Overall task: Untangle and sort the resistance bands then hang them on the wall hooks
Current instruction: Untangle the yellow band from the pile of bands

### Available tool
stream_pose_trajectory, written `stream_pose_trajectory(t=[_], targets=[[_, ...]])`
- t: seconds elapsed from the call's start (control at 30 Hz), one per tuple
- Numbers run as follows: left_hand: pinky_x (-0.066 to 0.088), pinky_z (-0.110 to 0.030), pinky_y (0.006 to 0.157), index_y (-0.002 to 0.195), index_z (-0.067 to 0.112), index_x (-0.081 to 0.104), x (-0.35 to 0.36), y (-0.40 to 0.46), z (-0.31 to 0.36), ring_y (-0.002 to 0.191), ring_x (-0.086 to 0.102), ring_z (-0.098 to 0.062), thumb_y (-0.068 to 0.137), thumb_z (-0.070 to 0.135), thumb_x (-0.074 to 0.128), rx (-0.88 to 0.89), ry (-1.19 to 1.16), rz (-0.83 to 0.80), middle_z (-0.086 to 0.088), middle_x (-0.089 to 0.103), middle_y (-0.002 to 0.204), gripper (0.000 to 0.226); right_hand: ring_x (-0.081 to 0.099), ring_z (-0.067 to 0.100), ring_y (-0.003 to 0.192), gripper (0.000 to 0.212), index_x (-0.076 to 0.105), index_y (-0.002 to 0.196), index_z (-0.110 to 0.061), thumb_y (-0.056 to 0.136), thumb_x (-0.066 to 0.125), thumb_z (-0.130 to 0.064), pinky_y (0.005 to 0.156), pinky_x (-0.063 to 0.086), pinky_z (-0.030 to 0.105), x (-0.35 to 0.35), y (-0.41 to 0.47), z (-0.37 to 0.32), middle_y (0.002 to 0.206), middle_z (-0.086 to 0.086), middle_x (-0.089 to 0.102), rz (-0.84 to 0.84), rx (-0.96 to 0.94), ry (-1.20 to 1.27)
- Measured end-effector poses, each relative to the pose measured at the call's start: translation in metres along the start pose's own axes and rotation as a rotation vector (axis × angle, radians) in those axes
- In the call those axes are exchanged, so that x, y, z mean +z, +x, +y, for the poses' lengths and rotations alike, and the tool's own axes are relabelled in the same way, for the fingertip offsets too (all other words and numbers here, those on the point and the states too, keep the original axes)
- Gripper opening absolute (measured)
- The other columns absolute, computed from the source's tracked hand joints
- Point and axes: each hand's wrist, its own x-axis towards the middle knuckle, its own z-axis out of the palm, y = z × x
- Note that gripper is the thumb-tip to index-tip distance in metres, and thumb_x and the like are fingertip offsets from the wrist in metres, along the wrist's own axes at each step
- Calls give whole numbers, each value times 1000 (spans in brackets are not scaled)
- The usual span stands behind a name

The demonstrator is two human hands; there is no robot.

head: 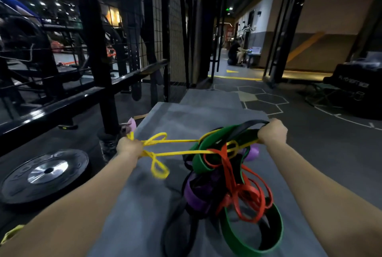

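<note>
A tangled bundle of resistance bands hangs over a grey mat (144, 205). My left hand (129, 146) grips the thin yellow band (171, 142), pulled taut to the left out of the bundle. My right hand (272, 131) grips the top of the wide green band (213, 143) and a black band (251, 123), holding the bundle up. A red band (246, 192), a purple band (193, 194) and the green band's lower loop (254, 242) dangle onto the mat. The wall hooks are not clearly visible.
A black weight plate (44, 174) lies on the floor at left. A black rack frame (103, 70) and wire mesh panel (175, 29) stand at left and ahead. A person (234, 53) sits far down the corridor. Dark boxes (355, 87) stand at right.
</note>
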Motion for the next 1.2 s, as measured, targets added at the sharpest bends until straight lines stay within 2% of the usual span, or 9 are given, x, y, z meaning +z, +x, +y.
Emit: stream_pose_trajectory(t=[0.07,0.17,0.27,0.4,0.47,0.57,0.83,1.03,1.2], targets=[[37,-21,49,84,4,58,10,-6,-6,55,48,-25,84,14,64,-36,-37,-220,-17,53,71,12,54,42,106,23,50,110,7,89,44,1,77,42,38,10,-4,8,115,30,55,-13,-47,-45],[40,-31,68,88,8,58,21,-18,-14,76,55,-24,72,19,77,-115,24,-463,-13,55,82,27,55,43,107,24,56,106,6,85,47,2,83,45,41,28,-14,14,112,30,59,-102,-159,-109],[41,-37,100,122,-3,50,22,-21,-12,119,47,-37,78,19,71,-29,367,-262,-21,49,126,53,58,42,105,26,60,105,2,81,50,4,83,47,40,38,-21,6,110,28,62,-156,-269,-120],[39,-36,100,122,3,47,23,-63,7,114,49,-33,86,11,59,414,230,-87,-21,37,131,40,62,41,100,19,62,93,-1,78,51,2,78,49,39,46,-29,-5,103,27,64,-192,-349,-129],[43,-22,87,112,8,53,27,-92,9,99,55,-18,88,21,59,601,115,-359,-11,53,117,28,63,40,99,14,58,79,-6,76,48,3,76,50,39,47,-35,-8,101,27,65,-211,-366,-152],[40,-8,87,115,23,45,31,-126,4,103,53,-1,69,62,63,558,162,-845,16,54,109,63,61,40,99,20,43,70,-12,75,46,7,73,47,38,43,-41,-8,101,27,64,-241,-383,-186],[41,-27,87,124,12,42,37,-113,11,108,53,-17,74,24,77,585,178,-495,2,56,114,63,62,32,66,22,55,63,-4,82,64,-8,63,56,39,13,-40,-6,68,18,58,-455,-211,41],[34,-20,90,135,19,33,24,-109,20,114,44,-7,74,20,77,671,114,-507,13,45,121,75,57,8,43,16,60,70,-1,85,58,4,42,48,14,-16,-54,-38,47,1,60,-588,-4,817],[40,-27,93,126,12,43,25,-115,37,117,50,-17,84,26,66,710,148,-653,1,54,122,50,60,4,43,11,62,74,0,85,61,-1,46,50,13,-24,-72,-80,48,-1,63,-673,-125,914]])
